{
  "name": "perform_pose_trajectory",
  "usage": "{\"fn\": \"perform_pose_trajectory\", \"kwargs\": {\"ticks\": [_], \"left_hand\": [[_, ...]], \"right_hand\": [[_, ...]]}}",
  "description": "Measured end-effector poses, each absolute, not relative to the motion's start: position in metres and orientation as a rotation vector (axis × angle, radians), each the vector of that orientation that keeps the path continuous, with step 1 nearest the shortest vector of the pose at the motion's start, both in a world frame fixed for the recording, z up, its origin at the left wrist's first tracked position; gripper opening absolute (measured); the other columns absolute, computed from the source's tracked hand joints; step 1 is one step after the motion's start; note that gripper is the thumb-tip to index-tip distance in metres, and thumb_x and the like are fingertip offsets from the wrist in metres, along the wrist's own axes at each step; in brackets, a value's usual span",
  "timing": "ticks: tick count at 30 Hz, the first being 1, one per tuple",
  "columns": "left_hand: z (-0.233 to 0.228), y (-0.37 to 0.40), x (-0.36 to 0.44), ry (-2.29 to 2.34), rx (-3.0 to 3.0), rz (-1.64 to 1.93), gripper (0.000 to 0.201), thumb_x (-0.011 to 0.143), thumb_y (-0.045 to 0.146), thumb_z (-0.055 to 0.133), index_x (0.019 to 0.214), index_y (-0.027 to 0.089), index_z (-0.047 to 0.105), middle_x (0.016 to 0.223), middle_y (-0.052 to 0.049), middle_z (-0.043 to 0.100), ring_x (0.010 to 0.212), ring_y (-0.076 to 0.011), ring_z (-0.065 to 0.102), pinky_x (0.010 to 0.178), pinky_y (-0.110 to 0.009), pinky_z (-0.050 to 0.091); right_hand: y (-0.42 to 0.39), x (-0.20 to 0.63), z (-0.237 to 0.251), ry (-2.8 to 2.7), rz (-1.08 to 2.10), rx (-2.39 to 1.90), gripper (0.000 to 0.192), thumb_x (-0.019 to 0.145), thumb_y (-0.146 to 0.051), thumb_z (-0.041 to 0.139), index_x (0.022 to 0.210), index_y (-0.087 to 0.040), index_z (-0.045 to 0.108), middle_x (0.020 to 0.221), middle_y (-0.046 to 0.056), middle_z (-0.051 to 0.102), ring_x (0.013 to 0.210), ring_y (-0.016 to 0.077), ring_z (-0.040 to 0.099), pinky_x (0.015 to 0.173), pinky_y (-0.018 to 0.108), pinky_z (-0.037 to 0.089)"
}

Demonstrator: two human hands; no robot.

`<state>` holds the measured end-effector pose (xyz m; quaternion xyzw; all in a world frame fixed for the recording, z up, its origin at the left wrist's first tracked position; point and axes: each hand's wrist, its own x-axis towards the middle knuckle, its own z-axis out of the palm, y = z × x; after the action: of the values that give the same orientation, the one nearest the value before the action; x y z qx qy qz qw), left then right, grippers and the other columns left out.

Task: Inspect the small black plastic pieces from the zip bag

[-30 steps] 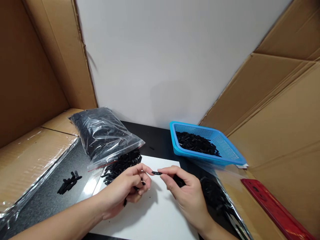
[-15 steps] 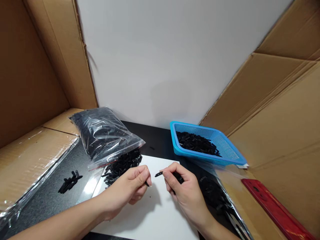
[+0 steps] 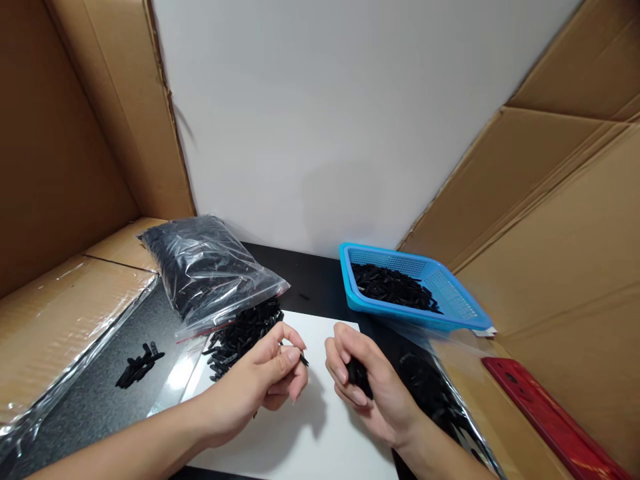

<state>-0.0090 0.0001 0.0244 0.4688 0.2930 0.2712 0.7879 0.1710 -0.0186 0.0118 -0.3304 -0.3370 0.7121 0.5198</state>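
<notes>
My left hand [image 3: 280, 367] is closed over the white sheet, pinching a small black strip-like piece [image 3: 303, 360] between thumb and fingers. To its right, my right hand [image 3: 367, 380] curls around several black pieces [image 3: 359, 377], held against the palm. The two hands are apart. Just behind my left hand lies a heap of narrow black pieces [image 3: 243, 337], partly on the white sheet [image 3: 300, 453]. What exactly these pieces are, I cannot make out.
A clear zip bag [image 3: 210, 263] full of dark pieces lies at the back left. A blue basket [image 3: 415, 313] holding black pieces stands back right. A small black cluster [image 3: 139, 365] lies at left; a red object [image 3: 545, 413] at right. Cardboard walls [image 3: 560, 220] flank both sides.
The black piece that stuck out from my right fingertips no longer shows there; those fingers have curled over the pieces in the palm. My left fingers have loosened and shifted slightly.
</notes>
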Motion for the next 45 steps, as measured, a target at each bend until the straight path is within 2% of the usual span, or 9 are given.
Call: {"fn": "perform_pose_trajectory", "kwargs": {"ticks": [4,8,14,20,23,26,33,38,45], "left_hand": [[0.022,0.0,-0.009,0.612,1.075,0.607,0.023,0.096,0.045,0.046,0.093,0.023,0.039,0.062,0.007,0.051,0.049,-0.0077,0.019,0.047,-0.024,0.013],[0.023,-0.002,-0.012,0.626,1.229,0.593,0.022,0.098,0.045,0.041,0.096,0.024,0.037,0.068,0.007,0.049,0.053,-0.0083,0.024,0.051,-0.025,0.02],[0.026,-0.004,-0.012,0.681,1.37,0.564,0.024,0.1,0.039,0.038,0.12,0.028,0.032,0.081,0.005,0.049,0.061,-0.0099,0.03,0.057,-0.026,0.026],[0.027,-0.003,-0.014,0.714,1.336,0.566,0.02,0.098,0.026,0.036,0.118,0.025,0.037,0.083,0.004,0.045,0.06,-0.0099,0.031,0.055,-0.026,0.025],[0.027,-0.003,-0.016,0.757,1.381,0.557,0.022,0.098,0.025,0.034,0.12,0.027,0.036,0.1,0.001,0.045,0.06,-0.0074,0.033,0.056,-0.027,0.027],[0.027,-0.003,-0.016,0.781,1.38,0.552,0.034,0.097,0.024,0.035,0.129,0.033,0.029,0.116,-0.002,0.042,0.059,-0.0053,0.037,0.056,-0.027,0.027],[0.028,0.0,-0.011,0.696,1.232,0.461,0.041,0.095,0.043,0.045,0.129,0.024,0.033,0.097,-0.004,0.06,0.053,-0.0064,0.036,0.051,-0.027,0.022],[0.025,0.002,-0.01,0.682,1.203,0.476,0.034,0.093,0.046,0.051,0.113,0.021,0.042,0.091,-0.005,0.068,0.05,-0.0068,0.03,0.049,-0.026,0.021],[0.027,0.006,-0.011,0.766,1.094,0.515,0.011,0.093,0.03,0.046,0.099,0.02,0.048,0.067,0.006,0.049,0.05,-0.0075,0.021,0.049,-0.026,0.013]], "right_hand": [[-0.025,0.167,0.01,-1.194,1.401,-1.055,0.023,0.077,-0.036,0.075,0.079,-0.019,0.062,0.052,-0.007,0.055,0.038,0.0052,0.036,0.037,0.016,0.029],[-0.03,0.163,0.013,-1.475,1.041,-1.112,0.009,0.083,-0.026,0.068,0.088,-0.019,0.069,0.055,-0.002,0.067,0.054,0.0124,0.054,0.059,0.022,0.046],[-0.03,0.164,0.015,-1.589,0.757,-1.022,0.007,0.086,-0.016,0.064,0.086,-0.019,0.07,0.06,-0.002,0.073,0.054,0.0122,0.063,0.058,0.02,0.049],[-0.03,0.166,0.015,-1.584,0.671,-1.076,0.007,0.085,-0.019,0.067,0.08,-0.018,0.073,0.064,0.001,0.074,0.055,0.0144,0.066,0.056,0.021,0.05],[-0.031,0.167,0.014,-1.571,0.684,-1.111,0.008,0.084,-0.023,0.068,0.08,-0.018,0.074,0.073,0.004,0.076,0.063,0.0171,0.069,0.06,0.023,0.052],[-0.031,0.168,0.014,-1.543,0.708,-1.123,0.011,0.084,-0.026,0.069,0.079,-0.018,0.073,0.071,0.003,0.074,0.063,0.0171,0.067,0.061,0.023,0.051],[-0.028,0.169,0.016,-1.388,1.008,-1.209,0.029,0.087,-0.04,0.064,0.067,-0.019,0.062,0.053,-0.004,0.053,0.048,0.0113,0.044,0.048,0.023,0.038],[-0.026,0.17,0.015,-1.278,1.179,-1.216,0.036,0.083,-0.049,0.066,0.065,-0.019,0.056,0.05,-0.006,0.044,0.044,0.0093,0.033,0.042,0.023,0.028],[-0.027,0.17,0.012,-1.187,1.246,-1.203,0.037,0.08,-0.047,0.071,0.064,-0.017,0.055,0.05,-0.007,0.041,0.045,0.0069,0.03,0.041,0.02,0.022]]}}
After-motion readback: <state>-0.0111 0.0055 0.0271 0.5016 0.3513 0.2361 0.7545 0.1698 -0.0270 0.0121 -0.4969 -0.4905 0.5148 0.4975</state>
